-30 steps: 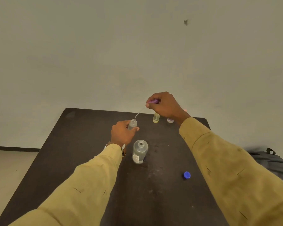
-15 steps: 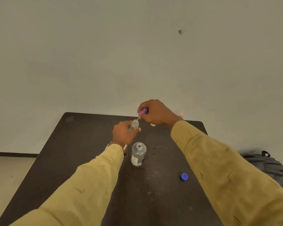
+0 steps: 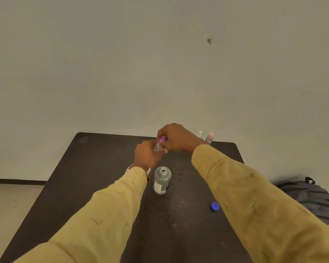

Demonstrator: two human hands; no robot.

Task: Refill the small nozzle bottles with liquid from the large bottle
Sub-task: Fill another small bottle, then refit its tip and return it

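Left hand (image 3: 147,155): fingers curled round the small bottle (image 3: 156,147), holding it upright above the far half of the bench (image 3: 103,168).
Right hand (image 3: 176,137): fingers and thumb pinch the purple nozzle top (image 3: 163,139), which sits at the small bottle's mouth. I cannot tell whether the top is fully seated.
Hands together: touching, right just above and beyond left.
Large bottle (image 3: 161,180): see-through, with a label low on its side. It stands upright on the bench just beside the left wrist, nearer the person than both hands, and its mouth is uncovered.
Blue cap (image 3: 215,206): lies on the bench to the right, well apart from the large bottle, just beside the right sleeve (image 3: 254,196).
Other small bottles: a pink-topped one (image 3: 209,138) and a clear one (image 3: 200,134) stand at the far right edge of the bench behind the right wrist. Both are too blurred for detail.
Watch (image 3: 148,171): on the left wrist, at the cuff.
Backpack (image 3: 310,198): dark, on the floor to the right of the bench.
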